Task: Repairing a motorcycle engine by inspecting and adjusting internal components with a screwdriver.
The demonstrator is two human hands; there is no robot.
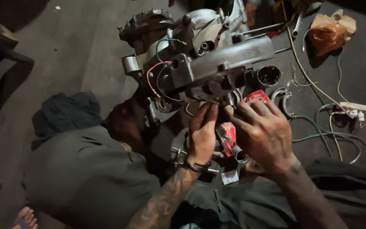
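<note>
- The left hand (201, 135), a dark band on its wrist, reaches up with fingers straight and close together; the fingertips touch the lower edge of the engine casing (217, 70). It is not wrapped around anything that I can make out.
- The right hand (262, 132) lies just beside it at 3 o'clock, fingers spread fairly wide and curled, tips at the same lower edge; whether a small part is pinched under them I cannot tell.
- The engine casing stands on the floor at 12 o'clock from both hands, a grey cast-metal block with ribs and bosses. I judge it heavy, stiff and probably greasy, so slippery on smooth faces; the thick cast flanges and lugs look like the safe places to grip.
- The thin red wire (152, 76) and blue wire (166, 41) loop off its left side, at 11 o'clock from the hands; they look soft and easily torn, not for pulling.
- A small red carton (257, 96) sits at 12 o'clock from the right hand, touching the casing's underside; a second red packet (227, 132) lies between the 2 hands.
- A crumpled orange-brown bag (331, 29) rests well apart at 2 o'clock.
- A curved metal shoe (284, 101) lies at 2 o'clock, near green cables (318, 135) at 3 o'clock.
</note>
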